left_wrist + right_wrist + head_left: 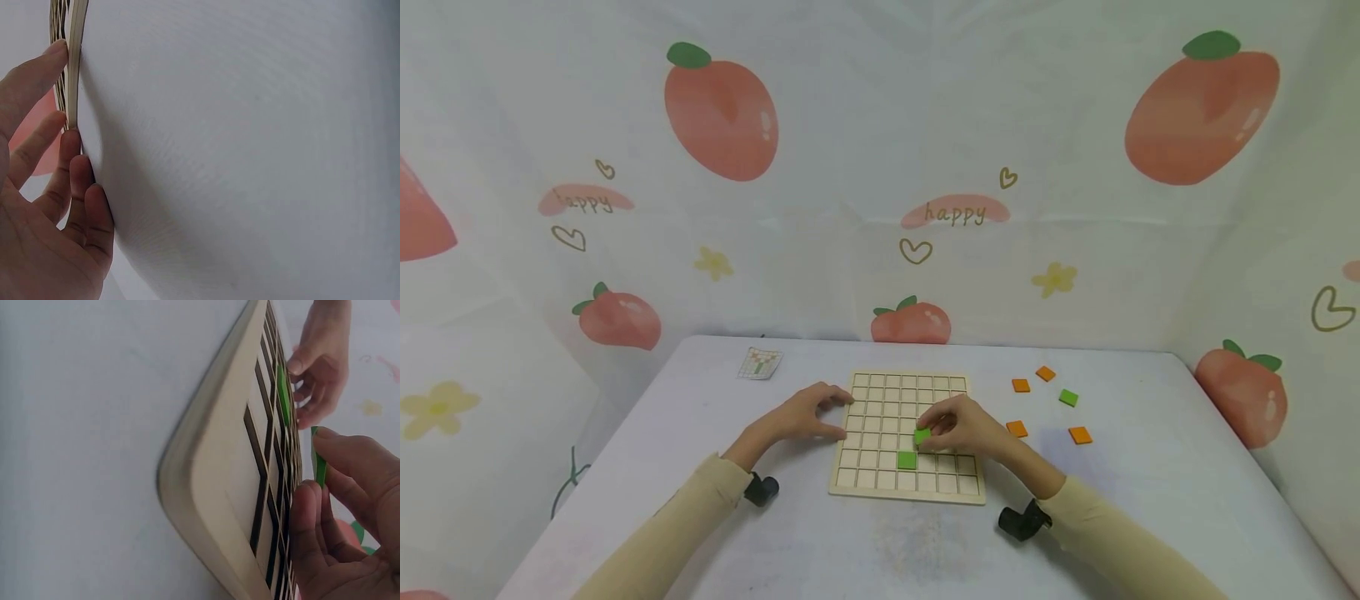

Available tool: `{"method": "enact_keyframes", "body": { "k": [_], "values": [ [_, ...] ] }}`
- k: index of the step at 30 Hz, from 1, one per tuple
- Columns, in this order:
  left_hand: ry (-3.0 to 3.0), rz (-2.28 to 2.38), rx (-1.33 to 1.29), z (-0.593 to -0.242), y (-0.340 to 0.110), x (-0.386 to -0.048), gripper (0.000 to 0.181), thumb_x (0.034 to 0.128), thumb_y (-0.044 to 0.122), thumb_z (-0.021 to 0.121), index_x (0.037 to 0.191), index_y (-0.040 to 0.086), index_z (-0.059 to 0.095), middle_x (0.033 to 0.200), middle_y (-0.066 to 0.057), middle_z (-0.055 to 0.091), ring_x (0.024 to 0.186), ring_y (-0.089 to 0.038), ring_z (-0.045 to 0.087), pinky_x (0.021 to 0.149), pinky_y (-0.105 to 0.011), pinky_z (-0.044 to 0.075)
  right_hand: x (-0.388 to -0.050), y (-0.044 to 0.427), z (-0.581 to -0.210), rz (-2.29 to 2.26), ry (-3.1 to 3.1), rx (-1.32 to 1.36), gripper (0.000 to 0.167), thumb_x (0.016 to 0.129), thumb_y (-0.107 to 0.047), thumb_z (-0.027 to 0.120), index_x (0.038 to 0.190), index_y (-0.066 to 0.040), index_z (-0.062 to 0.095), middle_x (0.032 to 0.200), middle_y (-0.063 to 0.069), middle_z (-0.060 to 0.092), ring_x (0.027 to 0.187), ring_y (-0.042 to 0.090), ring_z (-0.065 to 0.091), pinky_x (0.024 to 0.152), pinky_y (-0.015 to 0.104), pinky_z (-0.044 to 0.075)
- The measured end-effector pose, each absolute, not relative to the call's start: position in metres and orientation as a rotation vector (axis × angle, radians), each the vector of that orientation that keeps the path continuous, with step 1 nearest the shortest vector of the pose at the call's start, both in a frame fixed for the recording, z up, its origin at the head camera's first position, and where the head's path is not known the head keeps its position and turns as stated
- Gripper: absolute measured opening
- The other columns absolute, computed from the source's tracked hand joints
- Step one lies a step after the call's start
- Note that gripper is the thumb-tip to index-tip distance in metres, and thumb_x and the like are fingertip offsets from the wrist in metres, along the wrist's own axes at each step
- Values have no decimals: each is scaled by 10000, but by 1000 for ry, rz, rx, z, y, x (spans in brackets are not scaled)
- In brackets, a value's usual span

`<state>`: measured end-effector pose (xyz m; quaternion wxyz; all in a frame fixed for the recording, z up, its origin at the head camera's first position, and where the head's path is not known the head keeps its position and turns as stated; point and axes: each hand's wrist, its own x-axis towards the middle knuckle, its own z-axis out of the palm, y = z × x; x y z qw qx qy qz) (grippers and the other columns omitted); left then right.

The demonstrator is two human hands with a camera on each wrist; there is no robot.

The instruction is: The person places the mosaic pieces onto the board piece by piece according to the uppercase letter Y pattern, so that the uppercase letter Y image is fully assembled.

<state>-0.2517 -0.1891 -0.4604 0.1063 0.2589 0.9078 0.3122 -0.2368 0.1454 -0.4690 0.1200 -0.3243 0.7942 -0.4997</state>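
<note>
A wooden grid board point(867, 418) with square cells lies flat on the table. One green square tile point(907, 460) sits in a cell in its lower middle. Over the board, my right hand point(964, 427) pinches a second green square tile point(319, 457) between thumb and fingers; in the right wrist view that tile is tilted on edge, just above the grid. My left hand point(811, 412) rests at the board's left edge, its thumb and fingers loosely bent and spread. In the left wrist view its fingertips touch the board's rim point(75, 69).
Right of the board lie several orange square tiles point(1080, 435) and a loose green tile point(1068, 397). A small printed picture card point(760, 363) lies at the back left of the white table point(700, 533). A fruit-patterned curtain point(842, 167) stands behind.
</note>
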Motion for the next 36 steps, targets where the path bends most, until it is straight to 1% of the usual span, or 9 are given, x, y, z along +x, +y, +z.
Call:
{"method": "enact_keyframes", "body": {
  "k": [7,11,18,22,27,31,36],
  "values": [
    [2661,936,780,-460,-189,-250,559,842,246,857,1322,75,626,1254,-68,588,1164,-298,541,1017,-480,433,-234,137,-471,-1456,2312,-979,211,831,-57,844,1011,15,762,940,87,724,778,171,649,724,280,556],
    [2661,936,780,-460,-189,-250,558,844,245,855,1323,75,625,1252,-65,589,1162,-295,541,1016,-476,434,-233,134,-470,-1427,2332,-970,208,835,-66,839,1013,9,763,950,73,722,778,151,642,729,277,553],
    [2659,940,783,-459,-190,-251,554,849,245,851,1324,71,625,1249,-70,590,1169,-302,542,1023,-480,431,-230,129,-465,-1408,2354,-977,180,827,-42,837,983,6,763,911,50,711,752,131,627,701,263,543],
    [2657,944,787,-460,-190,-251,553,851,247,849,1323,69,623,1247,-68,590,1171,-297,540,1027,-474,428,-231,125,-464,-1386,2377,-972,168,824,-57,844,965,-12,766,855,11,698,726,114,611,678,246,527],
    [2655,947,783,-460,-190,-251,552,851,248,849,1324,70,624,1248,-66,588,1169,-296,538,1027,-475,428,-232,122,-464,-1357,2407,-976,164,817,-69,852,950,-24,768,827,-19,686,705,102,600,657,244,516],
    [2654,950,771,-459,-190,-251,553,851,250,848,1325,73,625,1245,-65,586,1169,-299,537,1027,-477,426,-232,121,-463,-1348,2422,-985,166,814,-64,853,947,-16,766,821,-13,682,700,106,597,649,247,516],
    [2654,945,770,-459,-189,-251,553,853,248,846,1327,71,623,1252,-67,586,1173,-297,535,1030,-474,426,-232,120,-464,-1346,2411,-990,168,820,-63,849,950,-1,763,849,28,697,715,119,601,655,243,516]
  ]
}}
